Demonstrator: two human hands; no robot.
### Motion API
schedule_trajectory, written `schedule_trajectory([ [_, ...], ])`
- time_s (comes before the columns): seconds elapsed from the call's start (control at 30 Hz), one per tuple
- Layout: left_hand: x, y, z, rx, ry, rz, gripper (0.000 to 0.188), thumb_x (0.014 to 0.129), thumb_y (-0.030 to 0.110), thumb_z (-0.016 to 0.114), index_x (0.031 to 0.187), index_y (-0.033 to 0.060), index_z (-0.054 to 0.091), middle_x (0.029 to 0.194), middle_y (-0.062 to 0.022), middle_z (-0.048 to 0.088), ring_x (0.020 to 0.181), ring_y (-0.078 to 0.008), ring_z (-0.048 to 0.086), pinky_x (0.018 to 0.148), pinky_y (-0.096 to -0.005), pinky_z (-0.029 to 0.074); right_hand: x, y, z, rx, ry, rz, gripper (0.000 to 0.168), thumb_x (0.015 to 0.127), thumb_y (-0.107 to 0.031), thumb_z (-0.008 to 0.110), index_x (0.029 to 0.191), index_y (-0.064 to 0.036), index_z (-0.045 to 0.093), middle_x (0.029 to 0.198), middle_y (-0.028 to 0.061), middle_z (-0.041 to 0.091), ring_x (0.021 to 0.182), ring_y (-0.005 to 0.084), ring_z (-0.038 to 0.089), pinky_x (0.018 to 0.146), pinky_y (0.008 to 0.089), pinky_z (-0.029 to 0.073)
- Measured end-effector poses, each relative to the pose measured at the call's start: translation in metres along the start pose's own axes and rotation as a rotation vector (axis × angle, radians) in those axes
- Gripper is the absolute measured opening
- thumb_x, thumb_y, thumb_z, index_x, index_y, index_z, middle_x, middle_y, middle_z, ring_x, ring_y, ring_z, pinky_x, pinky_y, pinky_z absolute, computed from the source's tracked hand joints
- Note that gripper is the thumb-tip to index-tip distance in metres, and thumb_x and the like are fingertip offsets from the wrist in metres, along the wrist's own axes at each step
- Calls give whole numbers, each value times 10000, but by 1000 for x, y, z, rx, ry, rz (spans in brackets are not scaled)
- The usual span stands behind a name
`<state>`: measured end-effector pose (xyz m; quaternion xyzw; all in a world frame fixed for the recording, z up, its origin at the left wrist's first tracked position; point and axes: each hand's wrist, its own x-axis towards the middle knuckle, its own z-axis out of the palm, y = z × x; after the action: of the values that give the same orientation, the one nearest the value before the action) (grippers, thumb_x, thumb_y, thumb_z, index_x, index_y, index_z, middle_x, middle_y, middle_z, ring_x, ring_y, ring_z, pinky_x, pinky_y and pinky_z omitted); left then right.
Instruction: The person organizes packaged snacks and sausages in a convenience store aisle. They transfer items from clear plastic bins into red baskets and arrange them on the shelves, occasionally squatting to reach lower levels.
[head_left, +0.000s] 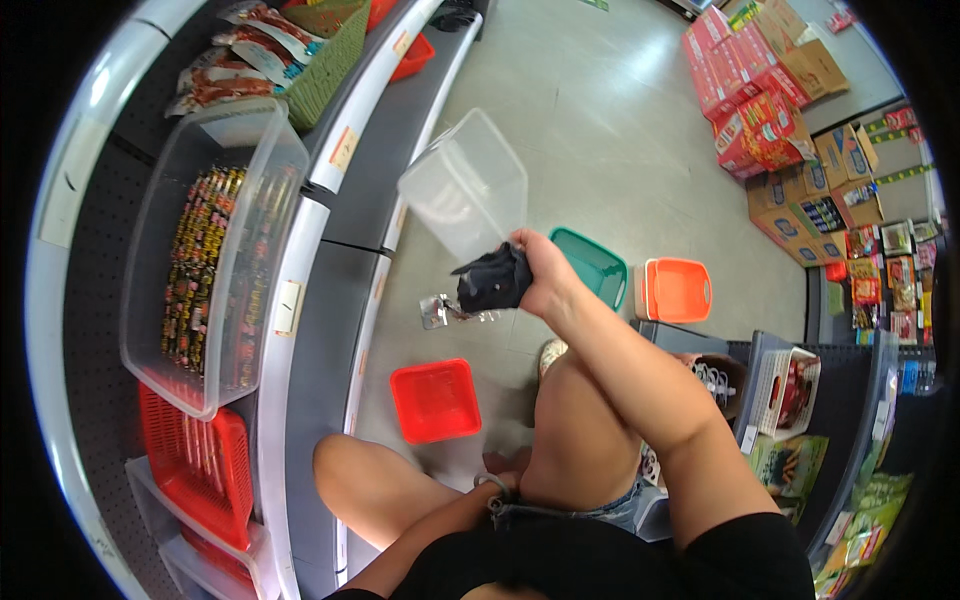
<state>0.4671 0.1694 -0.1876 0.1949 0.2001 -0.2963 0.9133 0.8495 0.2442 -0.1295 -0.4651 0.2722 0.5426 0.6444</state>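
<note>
My right hand (544, 270) reaches forward above the floor and grips a bunched black cloth (495, 281). Just past it is a translucent plastic bin (472, 184), tilted, close to the hand; whether fingers also touch the bin is hidden. My left hand (510, 480) rests low by my inner thigh, a bangle at its wrist, and its fingers are mostly hidden. Small clear and silver packets (435, 311) lie on the floor beneath the cloth. Nearer me a red plastic basket (436, 401) stands on the floor.
At left, a shelf (322, 270) bears a clear bin of wrapped sticks (202, 270) and a red basket (240, 480). A green basket (611, 281) and orange baskets (679, 291) stand on the floor at right. Behind them are cardboard boxes (787, 217) and a shelf with a white basket (776, 390).
</note>
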Motion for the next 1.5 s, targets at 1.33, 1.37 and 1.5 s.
schedule_trajectory([
  [1.33,183,-62,-298,-315,1497,-269,663,916,398,533,1442,-4,510,1511,-204,497,1368,-317,499,1148,-431,376,50,-56,-4,-36,-93,-164,241,989,-215,421,912,-49,578,879,145,669,800,325,654,858,543,542],
  [1.37,191,-64,-298,-407,1524,-355,602,916,350,518,1420,23,546,1461,-183,570,1316,-297,569,1115,-427,428,47,-63,-12,-59,-102,-181,242,989,-212,408,895,-60,572,870,142,669,800,322,659,870,545,546],
  [1.5,206,-64,-300,-536,1729,-267,557,936,303,540,1451,94,511,1450,-174,566,1260,-260,595,1101,-424,437,42,-91,-36,-149,-19,-218,232,993,-209,428,871,-74,572,803,97,661,724,306,642,828,518,532],
])
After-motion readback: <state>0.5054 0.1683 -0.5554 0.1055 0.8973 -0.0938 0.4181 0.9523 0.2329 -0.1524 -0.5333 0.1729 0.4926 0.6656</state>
